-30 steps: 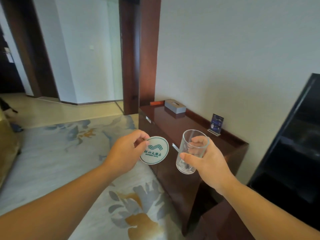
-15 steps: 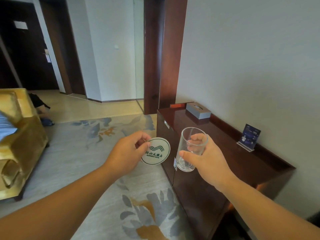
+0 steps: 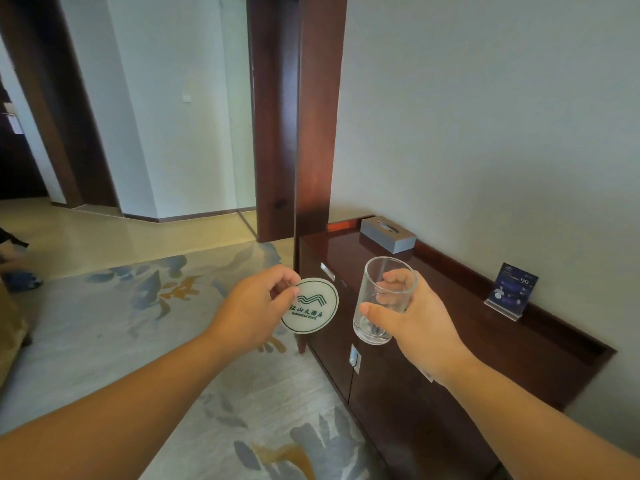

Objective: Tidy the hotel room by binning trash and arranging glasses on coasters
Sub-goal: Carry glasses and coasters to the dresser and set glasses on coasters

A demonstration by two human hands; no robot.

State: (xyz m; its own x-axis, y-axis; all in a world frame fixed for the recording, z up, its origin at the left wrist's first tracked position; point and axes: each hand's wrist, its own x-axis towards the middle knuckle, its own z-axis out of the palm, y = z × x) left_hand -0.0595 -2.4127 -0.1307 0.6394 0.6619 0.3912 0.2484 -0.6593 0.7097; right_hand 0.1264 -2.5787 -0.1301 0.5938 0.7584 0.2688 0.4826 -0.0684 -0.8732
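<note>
My left hand (image 3: 249, 310) pinches a round white coaster (image 3: 313, 308) with a green wave logo by its left edge. It hangs in the air over the front left corner of a dark wooden sideboard (image 3: 450, 327). My right hand (image 3: 419, 323) grips an empty clear glass (image 3: 379, 299), held upright just right of the coaster, above the sideboard's front edge. Coaster and glass are a little apart.
A grey tissue box (image 3: 388, 233) sits at the sideboard's far end by the wall. A small blue card in a clear stand (image 3: 512, 291) stands against the wall. A patterned carpet (image 3: 121, 323) covers the floor on the left. A dark wooden pillar (image 3: 311, 133) rises behind the sideboard.
The view has swung left and moved nearer the sideboard; the black unit on the right is out of sight. Both hands keep the coaster and the glass, now over the sideboard's front edge.
</note>
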